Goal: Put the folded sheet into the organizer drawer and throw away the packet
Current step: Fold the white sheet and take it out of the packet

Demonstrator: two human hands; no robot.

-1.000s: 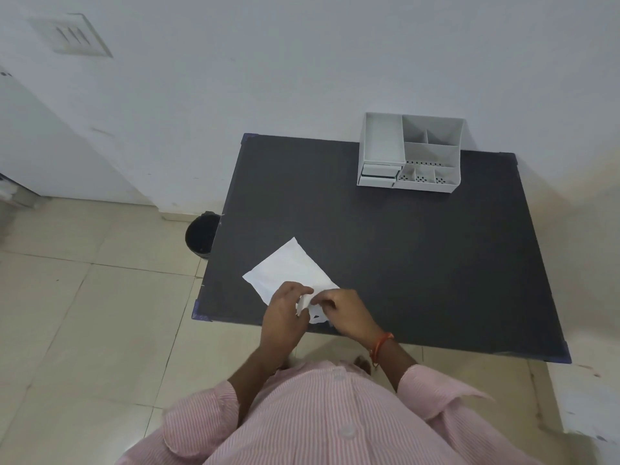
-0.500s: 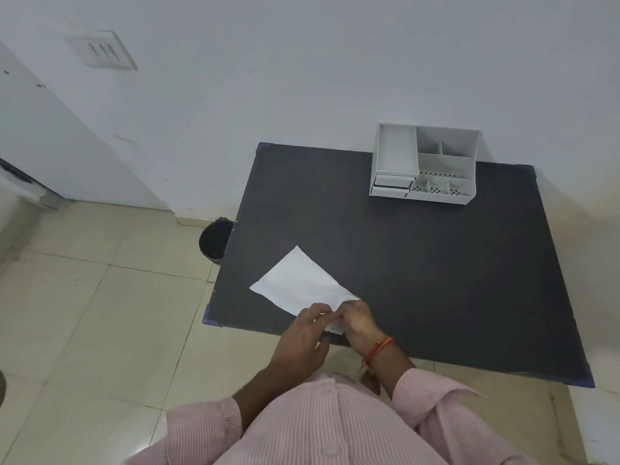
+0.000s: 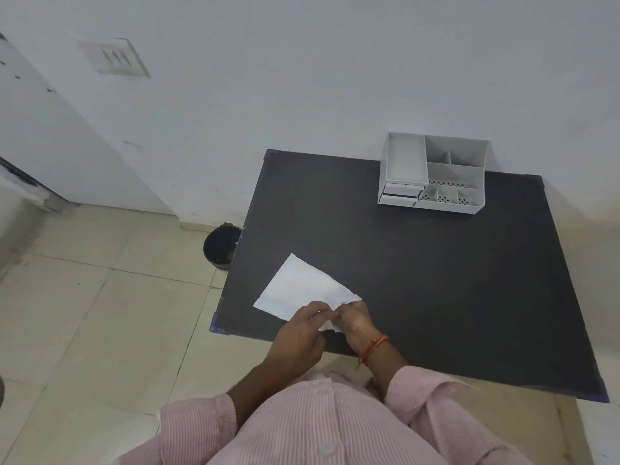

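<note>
Closely bunched, the fingertips of the left hand (image 3: pixel 298 333) and the right hand (image 3: pixel 355 322) meet at the near corner of a white packet (image 3: pixel 302 288), pinching its torn edge between them; the pinch itself is hidden under the knuckles, so how much paper each hand holds cannot be told, and whether a folded sheet is inside or already partly out is not visible either; a ragged white scrap shows just below the fingers, between the two hands. Beyond the hands the packet lies flat on the black table (image 3: pixel 419 280), near its front left corner, one point aimed toward the far side; an orange thread band (image 3: pixel 374 347) circles the right wrist, and pink striped sleeves (image 3: pixel 422 397) cover both forearms lower down. Most of the tabletop is bare, with open room from the packet to the white organizer (image 3: pixel 434 172), which stands at the far edge against the wall (image 3: pixel 335 78); its small drawer (image 3: pixel 399 196) sits at the lower left of the front, and whether it is slightly pulled out is hard to judge. A black bin (image 3: pixel 219 245) stands on the tiled floor (image 3: pixel 100 313) just beside the table's left edge, partly cut off by it; a switch plate (image 3: pixel 115 57) is on the wall, upper left.
</note>
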